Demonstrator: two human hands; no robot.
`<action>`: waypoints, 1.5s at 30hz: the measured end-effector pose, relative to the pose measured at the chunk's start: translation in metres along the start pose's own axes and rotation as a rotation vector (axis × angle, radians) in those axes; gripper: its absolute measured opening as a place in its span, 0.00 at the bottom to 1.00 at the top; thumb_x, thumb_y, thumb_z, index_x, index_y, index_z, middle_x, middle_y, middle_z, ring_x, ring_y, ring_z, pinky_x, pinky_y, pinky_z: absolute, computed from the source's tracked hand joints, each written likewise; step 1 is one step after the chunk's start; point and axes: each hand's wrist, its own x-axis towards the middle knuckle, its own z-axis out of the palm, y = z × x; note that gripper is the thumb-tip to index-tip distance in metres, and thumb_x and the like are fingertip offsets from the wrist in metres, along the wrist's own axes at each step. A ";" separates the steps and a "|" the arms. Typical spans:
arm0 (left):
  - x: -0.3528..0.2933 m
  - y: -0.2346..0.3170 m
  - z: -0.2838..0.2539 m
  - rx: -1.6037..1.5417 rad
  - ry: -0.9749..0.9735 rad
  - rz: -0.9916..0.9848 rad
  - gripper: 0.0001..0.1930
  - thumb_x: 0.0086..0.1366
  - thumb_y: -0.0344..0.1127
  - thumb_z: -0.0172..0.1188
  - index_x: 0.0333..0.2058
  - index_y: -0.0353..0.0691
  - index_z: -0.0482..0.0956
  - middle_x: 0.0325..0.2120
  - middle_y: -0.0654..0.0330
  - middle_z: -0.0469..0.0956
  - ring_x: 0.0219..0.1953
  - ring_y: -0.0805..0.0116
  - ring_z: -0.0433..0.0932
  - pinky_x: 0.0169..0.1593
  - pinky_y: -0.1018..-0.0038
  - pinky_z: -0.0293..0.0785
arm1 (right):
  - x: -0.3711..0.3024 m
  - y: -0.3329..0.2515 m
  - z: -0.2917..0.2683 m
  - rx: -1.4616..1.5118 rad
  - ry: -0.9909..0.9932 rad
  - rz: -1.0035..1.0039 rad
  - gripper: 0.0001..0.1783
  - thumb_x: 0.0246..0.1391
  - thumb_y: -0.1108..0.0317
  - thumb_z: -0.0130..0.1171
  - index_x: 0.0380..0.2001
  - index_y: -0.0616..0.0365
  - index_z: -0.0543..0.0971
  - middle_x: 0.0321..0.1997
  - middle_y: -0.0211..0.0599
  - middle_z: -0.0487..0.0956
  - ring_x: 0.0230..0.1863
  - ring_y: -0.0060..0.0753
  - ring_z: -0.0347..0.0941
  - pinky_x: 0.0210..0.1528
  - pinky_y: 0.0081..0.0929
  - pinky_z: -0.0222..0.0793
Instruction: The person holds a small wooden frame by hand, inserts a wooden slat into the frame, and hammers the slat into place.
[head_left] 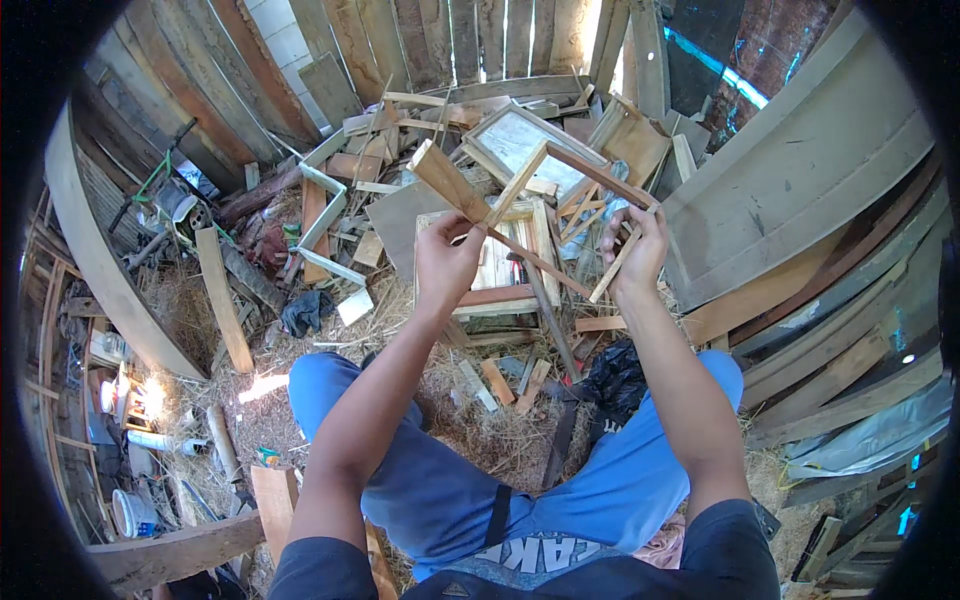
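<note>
Between my hands I hold up a small wooden frame [600, 178] of thin strips joined into a rough square. A wider wooden piece [447, 180] sticks out from its left corner, toward the upper left. My left hand [447, 262] is closed on that left corner, thumb and fingers pinched together. My right hand [637, 250] wraps round the frame's right side, where two strips meet. Beneath the frame stands a low wooden box [490, 308] with pale slats. A long dark handle [553, 330] leans against its front edge; its head is too unclear to name.
Scrap boards and offcuts [385, 150] pile up beyond the box, with a framed pane [520, 135] among them. Large curved-looking panels stand at left [110, 250] and right [790, 190]. A black plastic bag [615, 380] lies by my right knee. Straw and offcuts cover the floor.
</note>
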 end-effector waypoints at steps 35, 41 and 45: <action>-0.007 0.007 0.002 0.396 0.075 0.037 0.15 0.61 0.39 0.70 0.37 0.30 0.86 0.25 0.53 0.86 0.28 0.70 0.85 0.35 0.71 0.78 | 0.016 0.022 -0.017 0.069 0.066 0.205 0.06 0.59 0.67 0.51 0.39 0.55 0.71 0.24 0.33 0.72 0.15 0.30 0.68 0.12 0.25 0.58; -0.012 0.017 0.008 0.330 0.007 0.103 0.15 0.62 0.39 0.70 0.40 0.31 0.86 0.27 0.53 0.87 0.30 0.70 0.86 0.38 0.72 0.79 | 0.027 0.007 -0.020 0.083 0.076 0.271 0.08 0.59 0.67 0.52 0.41 0.54 0.72 0.25 0.31 0.72 0.19 0.26 0.67 0.16 0.22 0.59; -0.010 0.015 0.006 0.281 -0.050 0.091 0.17 0.61 0.37 0.70 0.43 0.30 0.85 0.31 0.50 0.87 0.37 0.64 0.88 0.43 0.70 0.81 | 0.029 0.005 -0.019 0.101 0.069 0.273 0.09 0.59 0.67 0.51 0.42 0.55 0.73 0.26 0.31 0.72 0.19 0.26 0.67 0.17 0.22 0.59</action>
